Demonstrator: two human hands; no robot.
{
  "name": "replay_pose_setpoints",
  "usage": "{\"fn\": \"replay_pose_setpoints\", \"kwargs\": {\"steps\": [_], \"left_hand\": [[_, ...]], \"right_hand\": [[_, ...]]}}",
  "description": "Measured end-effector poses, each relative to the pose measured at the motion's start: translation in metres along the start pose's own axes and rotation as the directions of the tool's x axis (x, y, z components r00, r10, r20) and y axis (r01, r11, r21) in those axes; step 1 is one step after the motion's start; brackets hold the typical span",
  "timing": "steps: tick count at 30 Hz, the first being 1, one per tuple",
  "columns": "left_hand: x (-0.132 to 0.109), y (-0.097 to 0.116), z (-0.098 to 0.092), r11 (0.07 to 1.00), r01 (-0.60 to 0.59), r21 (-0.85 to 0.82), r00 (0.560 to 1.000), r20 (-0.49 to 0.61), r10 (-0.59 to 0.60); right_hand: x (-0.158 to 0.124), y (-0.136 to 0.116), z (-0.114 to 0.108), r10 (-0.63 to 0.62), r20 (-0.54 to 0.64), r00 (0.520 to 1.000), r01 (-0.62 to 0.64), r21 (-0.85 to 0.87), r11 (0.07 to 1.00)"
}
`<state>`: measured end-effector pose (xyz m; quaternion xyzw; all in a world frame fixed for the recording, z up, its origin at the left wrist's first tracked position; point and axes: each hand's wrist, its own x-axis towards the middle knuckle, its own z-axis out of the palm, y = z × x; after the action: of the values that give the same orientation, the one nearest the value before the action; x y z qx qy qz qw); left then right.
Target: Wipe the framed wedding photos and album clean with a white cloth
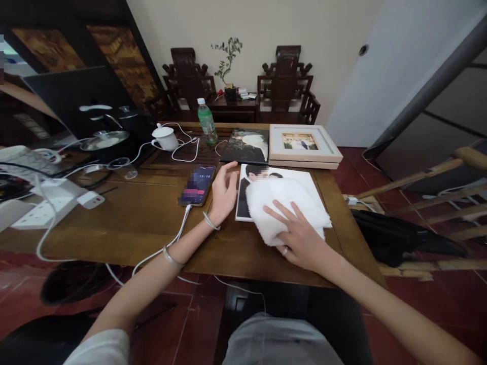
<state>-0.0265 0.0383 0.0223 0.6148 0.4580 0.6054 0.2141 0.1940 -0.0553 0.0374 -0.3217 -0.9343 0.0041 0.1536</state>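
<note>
White cloth (281, 190): right here beneath the right hand (300, 233), draped over the photo panel (249, 195) and spilling past its near edge; looks light, plush and floppy, probably easiest to take by a bunched middle fold
Right hand: laid over the cloth, fingers fanned across the top; any pinch of fabric underneath, cannot tell
Left hand (224, 195): free, fingers loosely curved just beside the panel's left edge, gripping nothing; actual contact, cannot tell
Photo panel: between and under the hands, partly covered; likely stiff, fairly light, perhaps slick-faced and easy to scuff, best held by the outer edges
Table (152, 208): brown wood below both hands; phone (201, 185) just left of the left hand, framed picture (300, 142) beyond the right, power strip (49, 210) well off to the left
Room: carved chairs (285, 81) and potted plant (229, 58) far beyond the hands, red tiled floor (175, 314) down below
</note>
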Motion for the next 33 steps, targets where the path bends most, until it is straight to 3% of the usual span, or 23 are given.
{"fn": "replay_pose_setpoints", "kwargs": {"steps": [6, 11, 15, 18, 23, 26, 29, 33], "left_hand": [[-0.001, -0.014, 0.005, 0.993, -0.023, 0.117, 0.989, 0.149, 0.006], [-0.004, -0.002, 0.005, 0.942, -0.111, 0.317, 0.962, 0.272, 0.022], [-0.007, 0.004, 0.005, 0.916, -0.187, 0.356, 0.906, 0.423, 0.02], [-0.007, 0.0, 0.006, 0.896, -0.226, 0.382, 0.872, 0.489, 0.012], [-0.007, -0.004, 0.005, 0.879, -0.26, 0.399, 0.841, 0.542, 0.003], [-0.006, 0.0, 0.004, 0.877, -0.269, 0.398, 0.834, 0.551, 0.005], [-0.005, 0.004, 0.003, 0.881, -0.269, 0.388, 0.831, 0.557, 0.009], [-0.005, 0.002, 0.004, 0.888, -0.262, 0.379, 0.835, 0.55, 0.012]], "right_hand": [[-0.021, 0.028, -0.002, 0.133, 0.006, 0.991, -0.133, -0.066, 0.989], [-0.014, 0.052, -0.006, 0.26, 0.016, 0.965, -0.258, -0.093, 0.962], [0.019, 0.071, -0.004, 0.367, 0.041, 0.929, -0.365, -0.052, 0.93], [0.055, 0.078, -0.001, 0.376, 0.031, 0.926, -0.377, 0.036, 0.925], [0.114, 0.074, 0.006, 0.335, 0.014, 0.942, -0.324, 0.295, 0.899], [0.13, 0.067, 0.009, 0.289, 0.012, 0.957, -0.268, 0.413, 0.871], [0.122, 0.063, 0.007, 0.254, -0.007, 0.967, -0.228, 0.416, 0.88], [0.077, 0.07, -0.003, 0.283, 0.022, 0.959, -0.278, 0.266, 0.923]]}}
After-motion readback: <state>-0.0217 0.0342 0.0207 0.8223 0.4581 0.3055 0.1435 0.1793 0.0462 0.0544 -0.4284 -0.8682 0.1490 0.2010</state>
